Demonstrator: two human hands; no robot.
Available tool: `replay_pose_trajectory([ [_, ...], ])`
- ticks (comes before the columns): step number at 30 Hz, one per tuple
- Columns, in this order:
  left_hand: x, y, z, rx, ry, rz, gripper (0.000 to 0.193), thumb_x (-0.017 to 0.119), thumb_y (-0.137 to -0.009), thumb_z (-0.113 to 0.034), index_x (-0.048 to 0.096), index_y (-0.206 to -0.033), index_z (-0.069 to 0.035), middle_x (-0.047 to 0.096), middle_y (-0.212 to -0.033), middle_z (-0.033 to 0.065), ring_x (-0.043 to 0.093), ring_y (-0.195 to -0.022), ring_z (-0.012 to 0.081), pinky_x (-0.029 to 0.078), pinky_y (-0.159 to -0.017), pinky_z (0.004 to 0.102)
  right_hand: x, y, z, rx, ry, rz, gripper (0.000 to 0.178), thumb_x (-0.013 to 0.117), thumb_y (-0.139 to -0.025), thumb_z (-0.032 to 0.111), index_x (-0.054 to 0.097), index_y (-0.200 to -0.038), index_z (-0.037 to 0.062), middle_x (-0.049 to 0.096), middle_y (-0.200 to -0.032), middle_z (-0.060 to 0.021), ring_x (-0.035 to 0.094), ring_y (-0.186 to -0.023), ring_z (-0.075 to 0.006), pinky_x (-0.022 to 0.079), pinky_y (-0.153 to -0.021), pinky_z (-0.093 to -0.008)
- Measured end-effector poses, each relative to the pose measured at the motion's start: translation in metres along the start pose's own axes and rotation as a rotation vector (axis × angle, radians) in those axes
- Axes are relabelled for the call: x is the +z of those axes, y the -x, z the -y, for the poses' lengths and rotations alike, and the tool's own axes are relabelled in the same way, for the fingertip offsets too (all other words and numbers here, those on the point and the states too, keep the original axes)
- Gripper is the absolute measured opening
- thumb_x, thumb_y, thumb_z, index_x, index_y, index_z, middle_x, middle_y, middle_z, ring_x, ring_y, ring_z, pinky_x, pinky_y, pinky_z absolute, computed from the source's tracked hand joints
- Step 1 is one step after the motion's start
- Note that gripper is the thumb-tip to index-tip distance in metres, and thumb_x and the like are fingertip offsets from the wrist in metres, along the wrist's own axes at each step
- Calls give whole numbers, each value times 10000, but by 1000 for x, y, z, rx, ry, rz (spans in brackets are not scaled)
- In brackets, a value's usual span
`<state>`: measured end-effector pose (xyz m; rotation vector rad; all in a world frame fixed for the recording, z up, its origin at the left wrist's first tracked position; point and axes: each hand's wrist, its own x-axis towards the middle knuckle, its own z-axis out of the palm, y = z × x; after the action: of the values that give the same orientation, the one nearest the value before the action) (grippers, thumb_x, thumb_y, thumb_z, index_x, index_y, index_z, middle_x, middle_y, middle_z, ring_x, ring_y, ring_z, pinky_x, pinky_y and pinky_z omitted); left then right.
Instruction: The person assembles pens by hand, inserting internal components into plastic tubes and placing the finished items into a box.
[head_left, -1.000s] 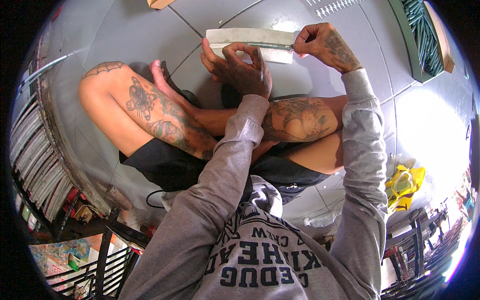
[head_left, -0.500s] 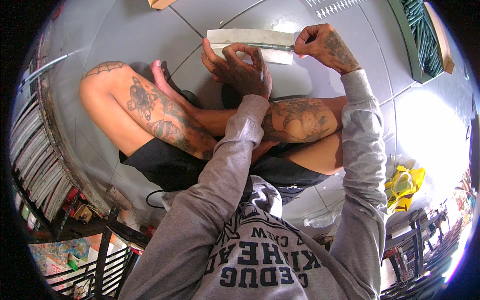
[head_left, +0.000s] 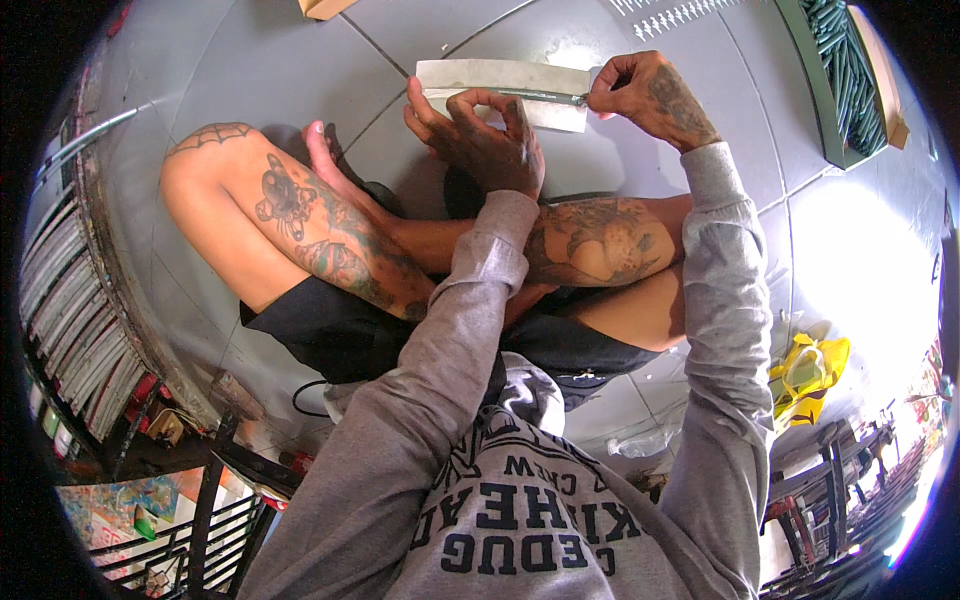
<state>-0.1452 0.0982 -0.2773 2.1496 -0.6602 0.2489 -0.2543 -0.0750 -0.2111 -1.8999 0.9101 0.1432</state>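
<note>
A slim dark green pen-like stick with small pale print lies crosswise over a long pale card strip. Thumb and forefinger of my right hand pinch close to its right end, where a small shiny bit shows at the fingertips. My left hand curls its thumb and forefinger into a loop at the middle of the stick, apparently gripping it, while the other fingers stretch out to the left over the card. Part of the stick's left half is behind these fingers.
An open box full of similar dark green sticks stands at the far right. Rows of small white pieces lie on the tiled floor at the top. A carton corner shows at the top left; a yellow bag is at the right.
Almost nothing differs. The card strip and the stick sit very slightly lower and to the right; both hands keep the same grip.
</note>
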Motion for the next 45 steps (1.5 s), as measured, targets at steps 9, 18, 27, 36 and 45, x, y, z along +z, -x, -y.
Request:
replay_pose_trajectory([
  [9, 2, 2, 2, -15, 25, 3, 661, 396, -961, -753, 484, -883, -102, 278, -1559, 248, 283, -1379, 499, 217, -1119, 669, 2, -4, -13, -32, -31, 4, 264, 817, -731, 302, 792, -829, 58, 739, -710, -82, 721, -681, -169, 583, -719, -322],
  [18, 4, 0, 3, 1, 24, -11, 540, 522, -952, -623, 483, -876, -90, 278, -1564, 238, 284, -1379, 486, 228, -1127, 648, 3, 0, -8, -26, -20, -24, 253, 812, -725, 281, 795, -827, 50, 734, -697, -79, 717, -665, -174, 586, -706, -322],
  [27, -1, -1, -4, 14, -17, 35, 299, 697, -852, -225, 482, -971, -55, 242, -1573, 226, 190, -1454, 440, 200, -1174, 592, 0, 7, 10, 33, -7, -29, 140, 784, -739, 165, 733, -752, 35, 719, -701, -45, 682, -675, -99, 568, -689, -270],
  [36, -1, 0, 9, 0, 106, 34, 314, 628, -930, -336, 496, -924, -51, 262, -1586, 214, 236, -1437, 458, 202, -1164, 611, 4, 7, 3, 0, -38, -23, 182, 790, -729, 208, 743, -753, 33, 718, -687, -57, 697, -669, -128, 574, -694, -288],
  [45, -10, -1, -1, -101, 196, 117, 514, 616, -959, -528, 537, -935, -21, 188, -1632, 249, 107, -1496, 528, 126, -1183, 663, 7, 12, 6, -18, -34, -58, 153, 782, -731, 141, 717, -744, 3, 709, -687, -56, 688, -669, -110, 570, -684, -277],
])
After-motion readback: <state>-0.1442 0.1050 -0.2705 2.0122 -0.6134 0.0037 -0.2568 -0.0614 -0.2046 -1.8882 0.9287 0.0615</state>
